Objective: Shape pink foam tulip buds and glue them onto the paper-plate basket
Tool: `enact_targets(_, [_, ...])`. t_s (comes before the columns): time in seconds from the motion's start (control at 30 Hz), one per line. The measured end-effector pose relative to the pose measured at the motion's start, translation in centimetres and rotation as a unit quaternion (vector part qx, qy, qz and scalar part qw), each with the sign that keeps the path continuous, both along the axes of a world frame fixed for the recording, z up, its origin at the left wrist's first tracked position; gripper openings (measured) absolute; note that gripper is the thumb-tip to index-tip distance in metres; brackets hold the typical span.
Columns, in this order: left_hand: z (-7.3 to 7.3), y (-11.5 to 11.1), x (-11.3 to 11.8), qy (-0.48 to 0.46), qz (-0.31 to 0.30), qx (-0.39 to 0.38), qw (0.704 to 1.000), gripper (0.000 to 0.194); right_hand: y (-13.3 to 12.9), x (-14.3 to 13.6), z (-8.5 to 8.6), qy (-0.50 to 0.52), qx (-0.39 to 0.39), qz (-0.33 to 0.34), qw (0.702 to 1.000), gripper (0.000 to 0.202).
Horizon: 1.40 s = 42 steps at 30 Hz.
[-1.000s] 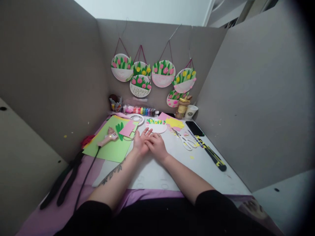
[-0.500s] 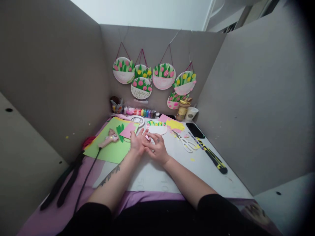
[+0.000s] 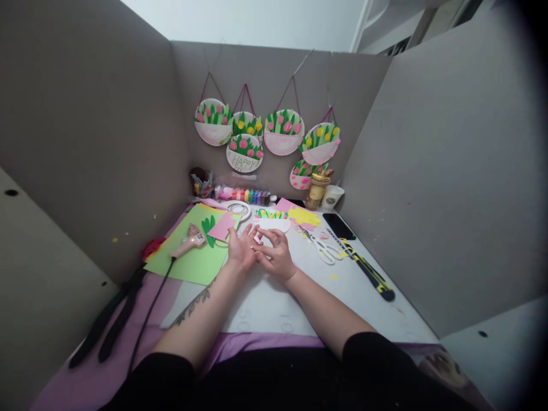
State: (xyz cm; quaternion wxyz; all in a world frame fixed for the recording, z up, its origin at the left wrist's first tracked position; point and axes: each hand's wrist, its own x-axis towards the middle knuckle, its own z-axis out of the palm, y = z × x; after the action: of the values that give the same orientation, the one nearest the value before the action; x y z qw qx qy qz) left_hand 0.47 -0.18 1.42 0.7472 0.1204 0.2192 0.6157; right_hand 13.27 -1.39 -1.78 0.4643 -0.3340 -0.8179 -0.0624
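My left hand (image 3: 242,250) is palm up above the white table, fingers stretched out and slightly curled. Over its palm and fingers reaches my right hand (image 3: 276,254), its fingertips closed round a small pink paper piece (image 3: 257,239) that is partly hidden. Just beyond both hands lies a white paper-plate basket (image 3: 274,225) with green leaves and pink and yellow flowers. To the left, pink paper (image 3: 224,226) and cut green leaves (image 3: 208,230) rest on light green sheets (image 3: 184,271).
A glue gun (image 3: 188,245) with a dark cord lies on the green sheets. White scissors (image 3: 325,251), a yellow-black cutter (image 3: 374,277) and a phone (image 3: 339,226) lie at right. A jar (image 3: 315,194) and paper cup (image 3: 332,197) stand behind. Several flower-basket plates (image 3: 284,145) hang on the grey partition.
My right hand has shifted slightly right, and its fingers have moved over the left palm. More of the small pink piece shows between the hands. The camera view has shifted slightly.
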Motion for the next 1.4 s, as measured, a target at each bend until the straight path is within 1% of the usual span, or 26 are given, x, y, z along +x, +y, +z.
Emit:
enact_targets(0.07, [0.0, 0.1, 0.0, -0.008, 0.003, 0.0, 1.0, 0.07, 0.0, 0.0, 0.0, -0.015, -0.003, 0.026, 1.0, 0.021])
enact_targets(0.1, [0.0, 0.1, 0.1, -0.009, 0.002, -0.002, 1.0, 0.069, 0.0, -0.1, 0.0, -0.022, -0.006, 0.027, 0.999, 0.023])
enact_targets(0.23, [0.2, -0.1, 0.0, -0.003, -0.005, -0.003, 1.0, 0.069, 0.0, -0.3, -0.1, -0.015, 0.011, 0.001, 1.0, 0.024])
enact_targets(0.33, [0.4, -0.3, 0.0, 0.001, 0.004, -0.005, 1.0, 0.068, 0.0, -0.2, -0.3, -0.02, 0.028, 0.036, 0.999, 0.021])
enact_targets(0.4, [0.4, -0.3, 0.0, -0.001, 0.01, -0.013, 1.0, 0.068, 0.1, -0.2, -0.4, -0.032, 0.011, 0.047, 0.998, 0.022])
enact_targets(0.5, [0.1, -0.2, 0.0, -0.001, -0.001, -0.017, 1.0, 0.068, 0.2, -0.3, -0.5, -0.028, -0.019, 0.014, 0.999, 0.024])
enact_targets(0.57, [0.0, -0.1, -0.1, -0.004, -0.008, -0.01, 1.0, 0.068, 0.3, -0.3, -0.5, -0.015, -0.023, -0.002, 1.0, 0.022])
enact_targets(0.67, [0.0, 0.0, -0.2, -0.01, -0.005, -0.005, 1.0, 0.068, 0.3, -0.3, -0.4, 0.009, -0.021, 0.002, 1.0, 0.017])
enact_targets(0.8, [0.3, -0.4, 0.1, 0.0, -0.015, -0.011, 1.0, 0.067, 0.2, -0.6, -0.2, 0.067, -0.028, 0.008, 0.997, 0.013])
enact_targets(1.0, [0.5, -0.9, 0.9, 0.004, -0.022, -0.011, 1.0, 0.066, 0.3, -1.3, 0.0, 0.125, -0.087, 0.003, 0.988, 0.005])
enact_targets(1.1, [0.5, -0.9, 0.8, -0.002, -0.023, -0.015, 1.0, 0.063, 0.3, -1.1, -0.1, 0.119, -0.083, 0.017, 0.989, 0.012])
enact_targets(1.27, [0.4, -0.6, 0.1, -0.011, -0.001, -0.014, 1.0, 0.063, 0.0, -0.8, -0.7, 0.044, -0.024, 0.061, 0.997, 0.029])
enact_targets(1.33, [0.3, -0.5, -0.1, -0.009, 0.006, -0.021, 1.0, 0.064, -0.1, -0.9, -0.8, 0.008, -0.018, 0.054, 0.998, 0.035])
enact_targets(1.4, [0.2, -0.5, -0.2, -0.003, 0.001, -0.025, 1.0, 0.066, -0.2, -0.9, -0.9, -0.025, -0.024, 0.019, 0.999, 0.04])
